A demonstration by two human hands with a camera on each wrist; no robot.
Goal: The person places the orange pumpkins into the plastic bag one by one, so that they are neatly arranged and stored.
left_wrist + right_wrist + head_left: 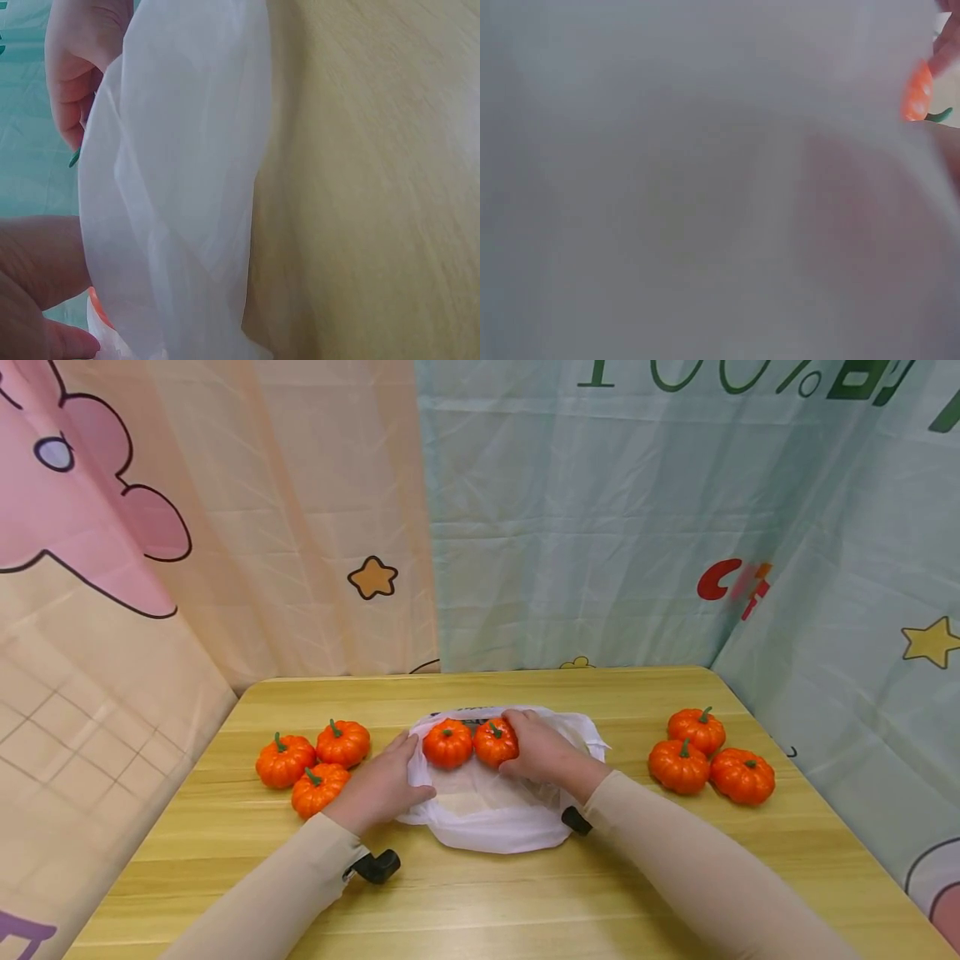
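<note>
A white plastic bag point(495, 839) lies spread open on the table, with two small orange pumpkins inside. My right hand point(551, 752) reaches into the bag and grips the right-hand pumpkin point(495, 743). Beside it sits the other pumpkin point(447, 745), touched by neither hand. At the bag's left rim is my left hand point(382, 783), its thumb and fingers spread apart against the plastic. White plastic point(187, 150) covers much of the left wrist view. In the right wrist view, blurred plastic point(667, 225) hides most of the hand; a bit of orange pumpkin point(917, 94) shows at the edge.
Three orange pumpkins point(343, 743) form a group left of the bag, close to my left forearm. Another three pumpkins point(742, 777) stand on the right. The wooden table point(480, 910) ends at printed curtains point(570, 543) behind and on both sides.
</note>
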